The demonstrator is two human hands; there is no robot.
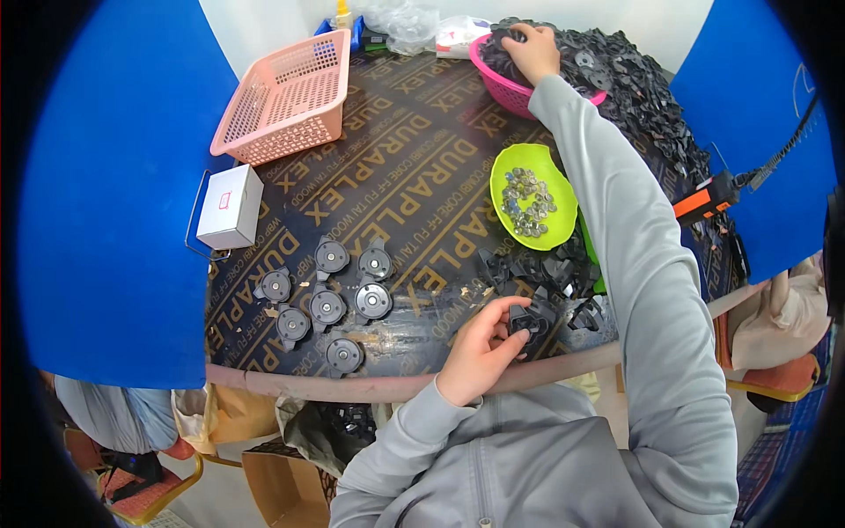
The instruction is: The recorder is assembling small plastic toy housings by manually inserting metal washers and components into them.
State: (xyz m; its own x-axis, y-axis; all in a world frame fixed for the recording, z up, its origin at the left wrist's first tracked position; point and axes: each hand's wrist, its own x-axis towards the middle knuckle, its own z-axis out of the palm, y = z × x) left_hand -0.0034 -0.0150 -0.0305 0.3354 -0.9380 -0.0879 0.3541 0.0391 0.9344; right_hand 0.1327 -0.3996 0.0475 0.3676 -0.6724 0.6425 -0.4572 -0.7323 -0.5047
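While the left hand (481,354) grips a black part (534,319) at a gold-lettered table (409,189), whether the right hand (537,56) holds anything is unclear.

Dark tabletop (414,123) with gold print all over and a scuffed pinkish edge (290,385); blue panel on the left (114,202), another blue panel on the right (761,150), plain white wall (242,40) out back; reddish-seated chair (132,497) lower left, pale floor (216,495) beside it; pretty bright light, bit of shine up front.
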